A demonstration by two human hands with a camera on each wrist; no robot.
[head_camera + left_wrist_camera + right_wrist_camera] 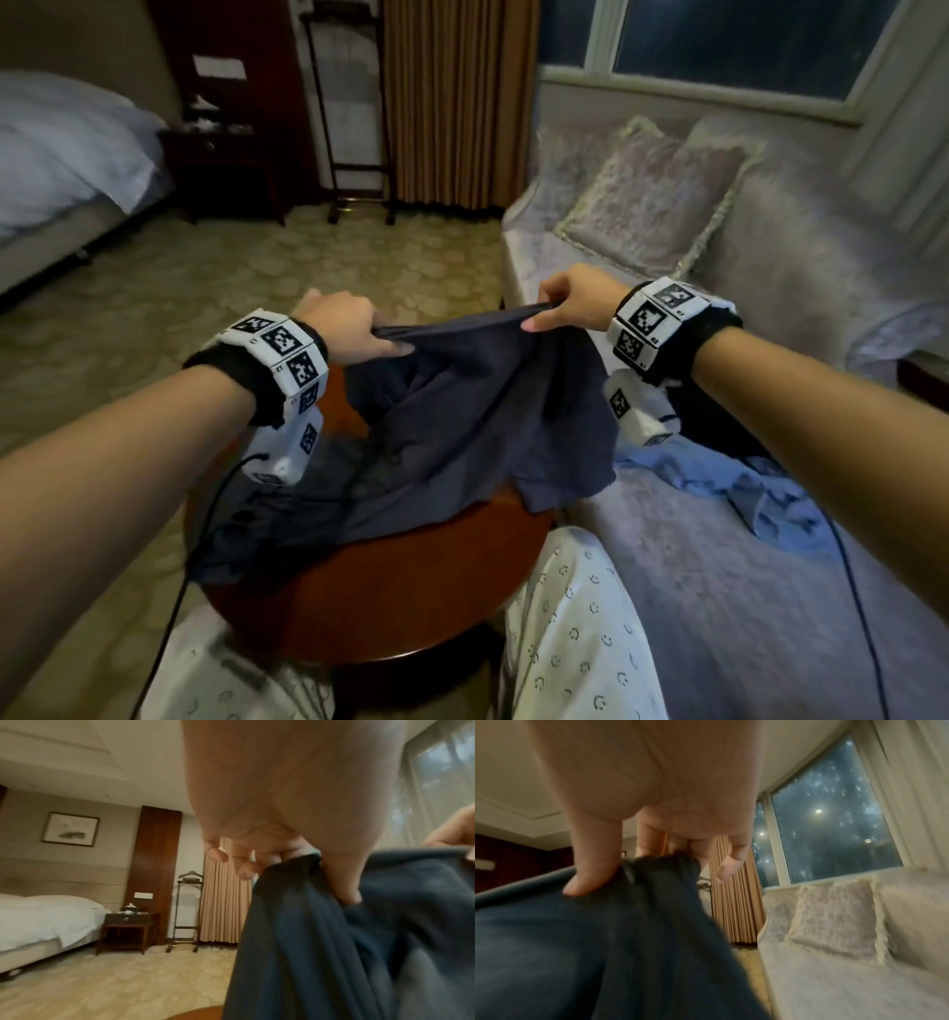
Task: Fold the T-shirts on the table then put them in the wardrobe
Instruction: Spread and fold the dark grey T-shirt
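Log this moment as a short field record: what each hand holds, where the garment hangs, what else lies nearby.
left hand: grips one end of the dark T-shirt's stretched edge
right hand: pinches the other end of that edge
dark T-shirt: lifted, unfolded, lower part draped on the round wooden table
light blue garment: crumpled on the sofa, right of the table
cushion: leaning at the sofa's far end
folding: not yet begun on this shirt

Bare forearms, black wristbands [246, 380] with white coded marker blocks, smiley-print pale trousers [575, 616]
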